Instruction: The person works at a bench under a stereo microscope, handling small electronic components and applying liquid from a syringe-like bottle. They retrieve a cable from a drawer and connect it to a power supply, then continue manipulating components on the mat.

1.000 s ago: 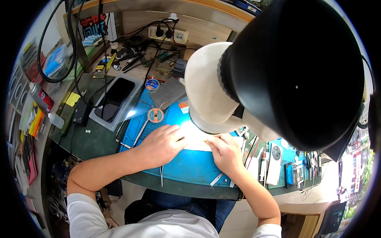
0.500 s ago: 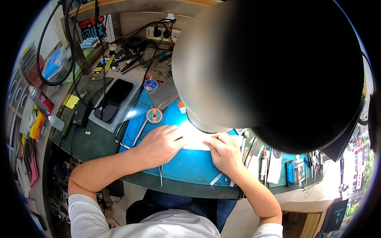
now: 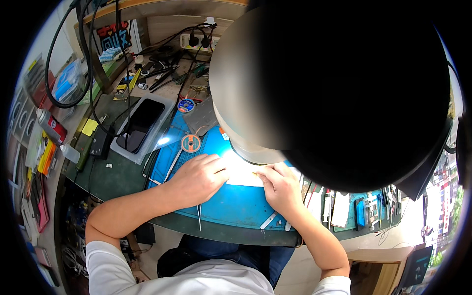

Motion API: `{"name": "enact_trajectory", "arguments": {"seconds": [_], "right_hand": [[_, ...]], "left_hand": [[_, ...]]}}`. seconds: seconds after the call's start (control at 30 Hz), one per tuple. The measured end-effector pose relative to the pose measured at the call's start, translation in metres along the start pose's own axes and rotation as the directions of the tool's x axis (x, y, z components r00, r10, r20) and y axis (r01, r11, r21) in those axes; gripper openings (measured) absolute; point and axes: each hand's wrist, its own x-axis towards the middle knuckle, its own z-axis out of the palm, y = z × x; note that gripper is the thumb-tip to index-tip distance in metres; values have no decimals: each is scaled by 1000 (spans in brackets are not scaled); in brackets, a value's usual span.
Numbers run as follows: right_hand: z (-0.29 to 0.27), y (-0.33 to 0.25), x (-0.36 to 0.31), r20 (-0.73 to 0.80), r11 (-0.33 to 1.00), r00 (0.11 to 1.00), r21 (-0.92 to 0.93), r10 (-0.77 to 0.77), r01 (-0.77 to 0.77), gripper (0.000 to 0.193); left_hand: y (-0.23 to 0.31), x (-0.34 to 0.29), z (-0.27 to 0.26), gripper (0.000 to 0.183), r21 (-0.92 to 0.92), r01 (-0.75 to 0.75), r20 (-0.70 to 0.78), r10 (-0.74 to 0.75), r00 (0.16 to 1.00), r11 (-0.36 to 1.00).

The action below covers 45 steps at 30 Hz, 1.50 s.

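Under a bright light, a white flat sheet or pad (image 3: pixel 244 181) lies on the blue work mat (image 3: pixel 223 204), its surface washed out by glare. At its left edge my left hand (image 3: pixel 199 178) rests with the fingers curled in; what they hold, if anything, is hidden. Thin tweezers (image 3: pixel 199 219) stick out from beneath this hand toward me, and I cannot tell whether it grips them. My right hand (image 3: pixel 281 186) is closed in a pinch over the sheet's right part, on something too small and glaring to make out.
A large blurred pale-and-black round body (image 3: pixel 246 113) hangs over the sheet, blocking the right side. Left of the mat, a black phone (image 3: pixel 142 123) lies in a clear tray. Nearby sit an orange spool (image 3: pixel 191 143) and a blue spool (image 3: pixel 186 105). A syringe (image 3: pixel 326 206) lies at right.
The dark blurred body covers slightly more toward the left of the view. My right fingertips have shifted a little; my left hand stays almost where it was.
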Motion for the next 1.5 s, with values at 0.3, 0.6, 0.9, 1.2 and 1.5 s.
{"name": "enact_trajectory", "arguments": {"seconds": [0.3,0.6,0.9,1.2,1.5], "right_hand": [[-8,-11,6,27,999,999,21,-29,29,9],[-12,-14,6,97,997,992,1,-79,80,9],[-45,14,6,-224,984,966,-91,131,-154,18],[-66,-11,-16,-128,956,953,-71,274,-285,10],[-68,-8,-36,-148,959,969,-175,196,-221,7]], "left_hand": [[2,1,1,27,-16,8,1,-8,1000,1000],[2,2,0,22,-25,1,-15,-1,1000,1000],[-2,18,6,13,-94,48,-114,-59,992,994],[2,32,18,22,-121,116,-26,-120,992,986],[-12,44,5,15,-270,404,-53,-433,900,874]]}}
